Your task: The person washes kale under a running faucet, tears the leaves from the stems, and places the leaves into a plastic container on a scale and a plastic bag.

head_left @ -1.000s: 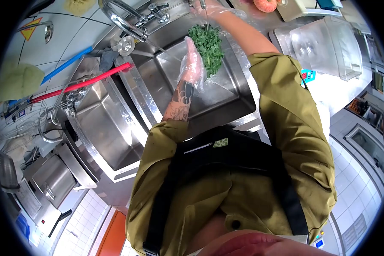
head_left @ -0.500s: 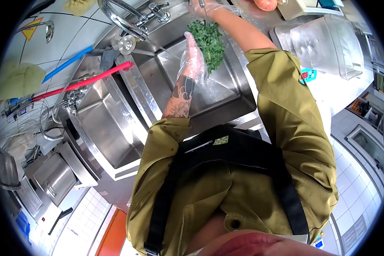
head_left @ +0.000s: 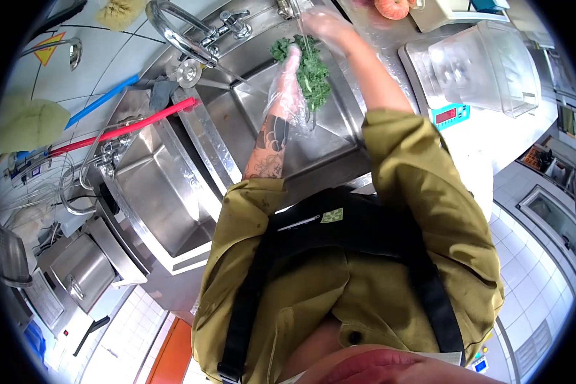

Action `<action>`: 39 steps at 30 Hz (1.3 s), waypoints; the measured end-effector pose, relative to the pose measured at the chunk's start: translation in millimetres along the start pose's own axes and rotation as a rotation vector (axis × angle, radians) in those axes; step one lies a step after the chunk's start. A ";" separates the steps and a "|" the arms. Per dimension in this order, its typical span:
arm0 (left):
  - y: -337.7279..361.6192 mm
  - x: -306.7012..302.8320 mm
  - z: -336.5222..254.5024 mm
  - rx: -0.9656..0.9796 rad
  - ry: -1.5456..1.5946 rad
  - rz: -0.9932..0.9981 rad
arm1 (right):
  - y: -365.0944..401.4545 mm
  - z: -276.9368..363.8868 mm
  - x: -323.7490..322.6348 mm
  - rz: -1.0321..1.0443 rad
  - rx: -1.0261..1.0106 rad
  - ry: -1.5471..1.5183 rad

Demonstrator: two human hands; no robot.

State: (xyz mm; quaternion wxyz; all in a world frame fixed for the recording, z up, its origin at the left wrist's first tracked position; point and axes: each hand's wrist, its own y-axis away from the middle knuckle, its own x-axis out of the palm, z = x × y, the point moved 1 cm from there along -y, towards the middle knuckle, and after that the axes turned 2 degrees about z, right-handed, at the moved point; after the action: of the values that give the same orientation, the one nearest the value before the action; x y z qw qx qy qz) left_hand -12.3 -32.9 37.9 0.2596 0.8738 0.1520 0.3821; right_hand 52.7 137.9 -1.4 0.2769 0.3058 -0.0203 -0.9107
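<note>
Starting far out at 8 o'clock, there's a metal box-like vessel (head_left: 83,272) below a spread of wire whisks (head_left: 35,195) at 9 o'clock. A blue rod (head_left: 102,100) slants up at 10 o'clock, with a red rod (head_left: 125,131) just beneath it, reaching the edge of the left-hand sink (head_left: 157,185), which sits at 9 o'clock. Up at 11 o'clock, here's the curved tap (head_left: 176,31), arching over the near corner of the second sink (head_left: 326,137).

Now to 12 o'clock, where the action is! The left hand (head_left: 288,93), in clear loose plastic, is holding the leafy greens (head_left: 315,80) from their left side, one digit stretched up over the leaves. The bunch is up above the second sink's basin, dark and curly, and a thin stream of water comes down onto it from above.

Between 12 and 1 o'clock comes the right hand (head_left: 326,27), also in clear plastic, a blur beside a metal tap fitting (head_left: 288,8). Whether it is wide or narrow, or touching that fitting, I can't tell.

Over at 1 o'clock sits a reddish round fruit (head_left: 392,7). At 2 o'clock, a scale (head_left: 451,116) with a blue-edged panel and a red display stands on the bright desk (head_left: 512,141), with a clear plastic tub (head_left: 489,70) resting tilted on top.
</note>
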 end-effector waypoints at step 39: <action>-9.4 -30.1 21.1 0.231 -0.020 0.038 | 169.8 12.6 16.6 -0.058 0.340 -1.313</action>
State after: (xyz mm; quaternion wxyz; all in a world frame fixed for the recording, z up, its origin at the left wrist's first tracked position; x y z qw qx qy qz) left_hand -17.1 -46.2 2.7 0.1512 0.9045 0.1760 0.3578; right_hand 118.0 -16.0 34.8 0.1305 -0.2709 -0.3191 -0.8988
